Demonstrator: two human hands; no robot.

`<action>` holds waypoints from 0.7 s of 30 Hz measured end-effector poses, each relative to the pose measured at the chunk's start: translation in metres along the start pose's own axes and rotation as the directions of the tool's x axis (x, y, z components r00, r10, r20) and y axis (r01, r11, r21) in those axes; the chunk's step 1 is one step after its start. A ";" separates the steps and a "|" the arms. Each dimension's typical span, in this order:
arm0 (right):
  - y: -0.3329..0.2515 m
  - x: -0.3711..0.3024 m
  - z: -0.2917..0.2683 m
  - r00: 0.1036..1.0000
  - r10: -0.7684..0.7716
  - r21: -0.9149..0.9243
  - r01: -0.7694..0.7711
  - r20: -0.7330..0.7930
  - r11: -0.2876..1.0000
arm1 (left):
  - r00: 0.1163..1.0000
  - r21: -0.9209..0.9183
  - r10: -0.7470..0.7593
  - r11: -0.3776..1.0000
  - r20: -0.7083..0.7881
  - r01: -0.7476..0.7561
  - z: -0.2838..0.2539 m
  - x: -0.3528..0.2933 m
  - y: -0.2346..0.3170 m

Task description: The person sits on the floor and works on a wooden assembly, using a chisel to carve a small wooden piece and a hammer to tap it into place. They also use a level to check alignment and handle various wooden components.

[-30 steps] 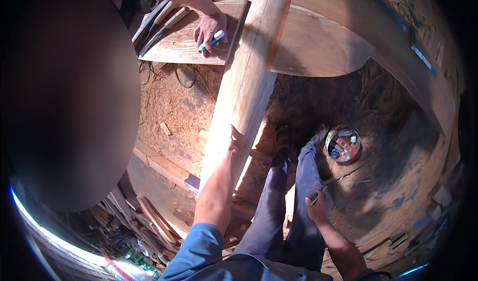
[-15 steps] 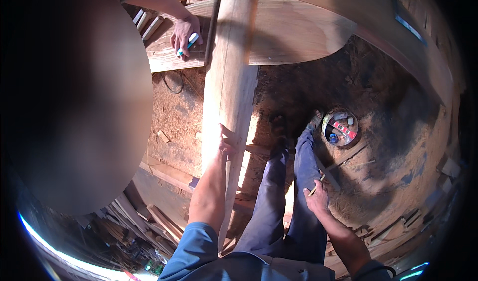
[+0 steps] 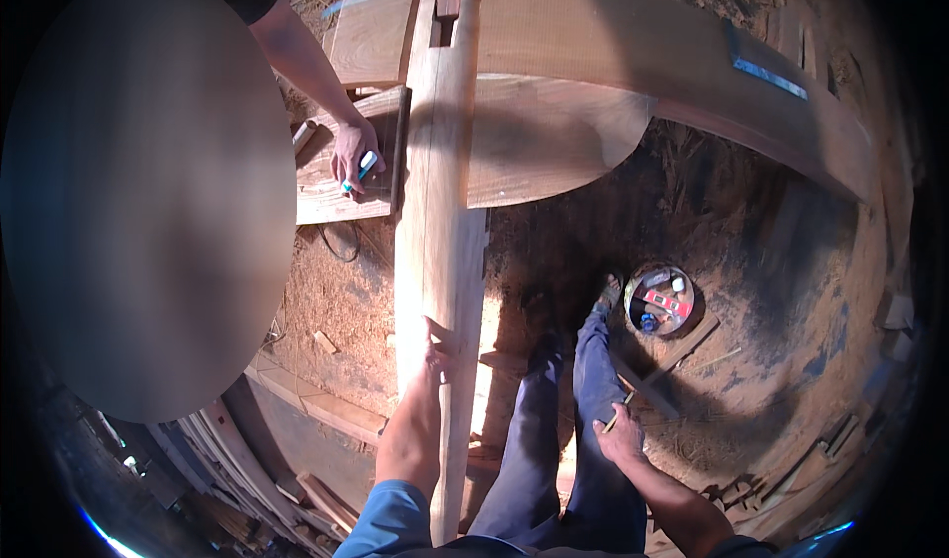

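A long pale timber beam (image 3: 423,261) runs away from me, just left of my legs. On its upper face rests my left hand (image 3: 433,358), thumb and finger apart and the other fingers partly hidden. My right hand (image 3: 621,437) is closed round a thin yellowish pencil (image 3: 615,416) beside my right knee. Across the beam, another person's hand (image 3: 354,153) holds a white and teal pen-like tool (image 3: 366,163) over a grained board (image 3: 336,202). A broad plank with a rounded end (image 3: 554,143) lies on the beam's right side.
A round tub (image 3: 630,316) by my foot holds a red level (image 3: 668,303) and small items. Beyond lies a wide curved plank (image 3: 613,44) with a metal strip (image 3: 769,78). Sawdust covers the ground. Wood strips (image 3: 237,459) are stacked at lower left. A blurred oval covers the left side.
The view has tilted farther ahead, so everything sits lower and a slot at the beam's far end now shows. Both my hands keep their places, the right one still with the pencil.
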State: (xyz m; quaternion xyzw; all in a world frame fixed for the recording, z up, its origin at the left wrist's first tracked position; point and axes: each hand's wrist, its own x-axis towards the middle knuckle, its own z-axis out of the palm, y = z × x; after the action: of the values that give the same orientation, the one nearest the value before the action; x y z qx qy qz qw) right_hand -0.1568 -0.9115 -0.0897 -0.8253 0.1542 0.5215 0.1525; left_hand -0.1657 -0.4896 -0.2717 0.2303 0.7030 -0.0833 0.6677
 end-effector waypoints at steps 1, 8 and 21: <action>0.001 0.001 0.000 1.000 -0.004 0.017 0.004 0.000 1.000 | 1.000 -0.006 -0.004 1.000 0.000 0.004 -0.001 0.000 -0.001; 0.005 0.004 -0.004 1.000 -0.024 -0.003 0.024 -0.003 1.000 | 1.000 -0.061 -0.010 0.998 0.004 0.010 -0.010 0.006 -0.002; -0.031 0.015 -0.038 0.996 -0.026 -0.222 0.043 0.081 0.974 | 0.995 -0.184 -0.091 0.978 0.028 0.094 -0.019 0.029 -0.018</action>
State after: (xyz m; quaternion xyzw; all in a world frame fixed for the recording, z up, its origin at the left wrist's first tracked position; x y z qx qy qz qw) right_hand -0.1066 -0.9009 -0.0851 -0.8190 0.0743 0.5642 0.0736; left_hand -0.1907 -0.4909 -0.3012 0.1335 0.7110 -0.0509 0.6886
